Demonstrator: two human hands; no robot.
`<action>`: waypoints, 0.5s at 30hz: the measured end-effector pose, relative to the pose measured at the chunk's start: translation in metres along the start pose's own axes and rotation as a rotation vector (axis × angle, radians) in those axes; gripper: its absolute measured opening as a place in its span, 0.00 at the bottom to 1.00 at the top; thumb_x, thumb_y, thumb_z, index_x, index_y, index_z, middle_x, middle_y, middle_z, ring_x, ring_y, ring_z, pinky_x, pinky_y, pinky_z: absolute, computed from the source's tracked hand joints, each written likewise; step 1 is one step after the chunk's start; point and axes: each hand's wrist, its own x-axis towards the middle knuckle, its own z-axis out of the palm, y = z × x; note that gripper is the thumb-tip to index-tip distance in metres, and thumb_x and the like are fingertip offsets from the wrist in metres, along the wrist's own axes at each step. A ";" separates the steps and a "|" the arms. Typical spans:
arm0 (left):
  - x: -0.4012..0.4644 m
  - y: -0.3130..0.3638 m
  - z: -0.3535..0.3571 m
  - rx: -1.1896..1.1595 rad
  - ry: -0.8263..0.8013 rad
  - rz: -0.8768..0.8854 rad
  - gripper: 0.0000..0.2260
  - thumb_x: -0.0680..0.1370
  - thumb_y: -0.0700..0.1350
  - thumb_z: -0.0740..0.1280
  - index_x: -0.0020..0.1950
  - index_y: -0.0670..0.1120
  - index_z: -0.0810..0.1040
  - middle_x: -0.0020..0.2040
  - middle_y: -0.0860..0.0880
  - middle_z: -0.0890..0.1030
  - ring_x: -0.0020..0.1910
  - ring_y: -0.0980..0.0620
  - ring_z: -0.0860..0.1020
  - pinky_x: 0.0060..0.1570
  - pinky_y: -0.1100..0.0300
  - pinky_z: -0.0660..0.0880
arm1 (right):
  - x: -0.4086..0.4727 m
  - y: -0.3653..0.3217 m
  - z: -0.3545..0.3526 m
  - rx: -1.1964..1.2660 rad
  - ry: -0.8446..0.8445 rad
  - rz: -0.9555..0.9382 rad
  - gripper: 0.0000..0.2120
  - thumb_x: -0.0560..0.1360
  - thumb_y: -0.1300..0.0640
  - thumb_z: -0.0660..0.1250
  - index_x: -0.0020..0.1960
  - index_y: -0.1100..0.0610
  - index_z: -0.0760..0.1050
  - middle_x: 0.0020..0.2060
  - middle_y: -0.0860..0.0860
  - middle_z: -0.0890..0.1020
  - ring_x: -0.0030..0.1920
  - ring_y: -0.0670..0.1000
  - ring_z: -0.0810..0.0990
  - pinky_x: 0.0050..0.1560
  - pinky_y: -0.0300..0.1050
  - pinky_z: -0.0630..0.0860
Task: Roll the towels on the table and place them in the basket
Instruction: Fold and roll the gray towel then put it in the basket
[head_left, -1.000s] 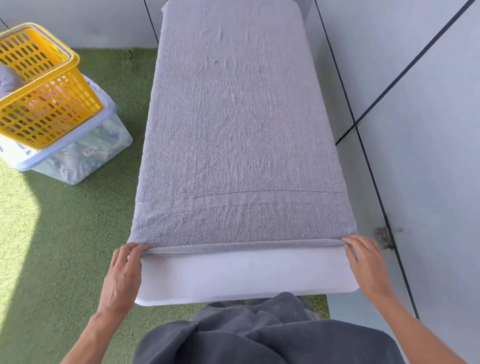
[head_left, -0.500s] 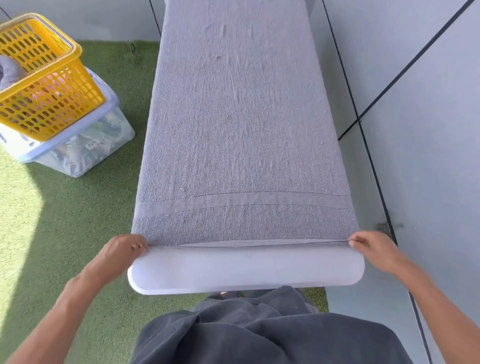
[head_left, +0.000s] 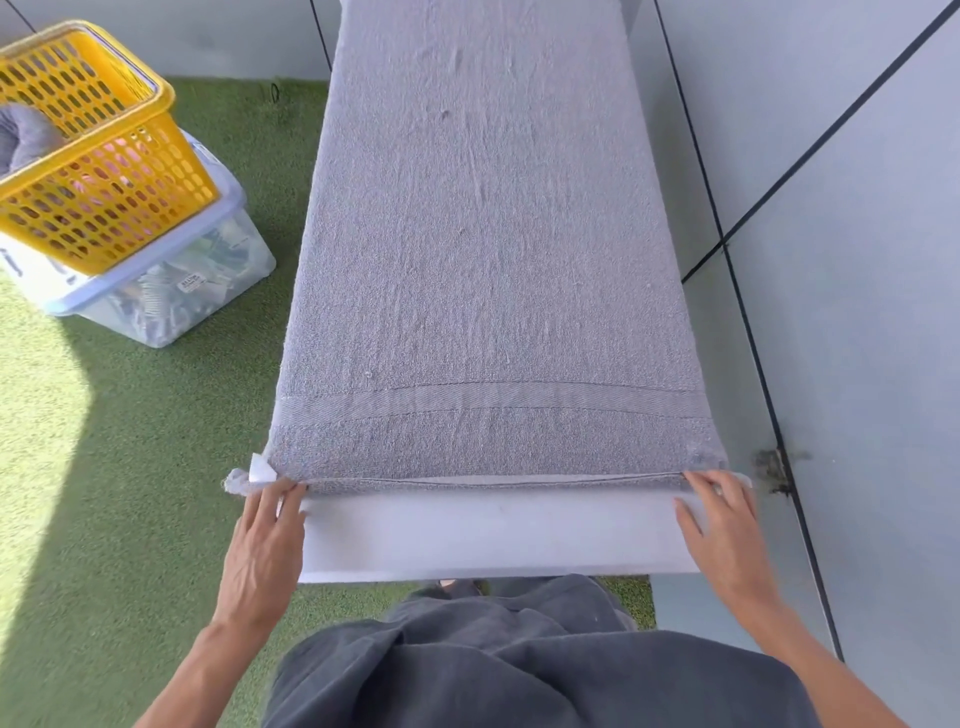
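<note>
A grey towel (head_left: 483, 249) lies spread flat along a narrow white desk (head_left: 493, 535), covering nearly all of its top and leaving only a bare white strip at the end nearest the person. The towel's woven border band runs across it close to that near hem, and the hem itself lies straight across the desk from one side to the other. At the near left corner of the towel a small white tag (head_left: 261, 469) and a frayed tip of cloth stick out past the desk's edge. The left hand (head_left: 265, 551) rests at that corner with its fingers straight and close together, the fingertips touching the hem; it grips nothing. The right hand (head_left: 724, 540) lies at the near right corner of the towel, fingers spread and extended, their tips on the hem and the palm over the bare desk strip, likewise flat rather than curled. To the left of the desk, well apart from it, a yellow perforated basket (head_left: 104, 171) sits tilted on top of a clear lidded storage box (head_left: 171, 291) on green artificial turf (head_left: 130, 467). A rolled grey towel (head_left: 23, 137) shows inside the basket at its left side. To the right of the desk runs a pale grey panelled wall (head_left: 857, 260) with dark seams.
</note>
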 end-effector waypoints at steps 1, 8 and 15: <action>-0.002 0.001 0.001 -0.018 -0.013 -0.009 0.17 0.73 0.32 0.68 0.62 0.35 0.74 0.60 0.38 0.74 0.58 0.36 0.72 0.55 0.41 0.76 | 0.001 0.002 0.000 -0.012 0.004 -0.010 0.20 0.71 0.63 0.72 0.62 0.66 0.76 0.56 0.57 0.75 0.59 0.59 0.71 0.64 0.50 0.66; 0.015 0.002 0.003 -0.089 0.009 -0.075 0.16 0.72 0.28 0.68 0.59 0.37 0.75 0.55 0.40 0.75 0.53 0.39 0.73 0.48 0.44 0.77 | 0.029 0.008 -0.003 0.057 0.017 -0.011 0.10 0.74 0.68 0.68 0.56 0.64 0.79 0.50 0.57 0.81 0.53 0.57 0.75 0.59 0.51 0.70; 0.034 -0.025 -0.018 -0.268 -0.195 -0.092 0.08 0.77 0.34 0.66 0.52 0.44 0.80 0.47 0.49 0.80 0.45 0.47 0.78 0.42 0.55 0.75 | 0.039 0.033 -0.026 0.184 -0.271 -0.003 0.07 0.75 0.67 0.68 0.51 0.61 0.81 0.45 0.54 0.83 0.50 0.57 0.79 0.50 0.45 0.70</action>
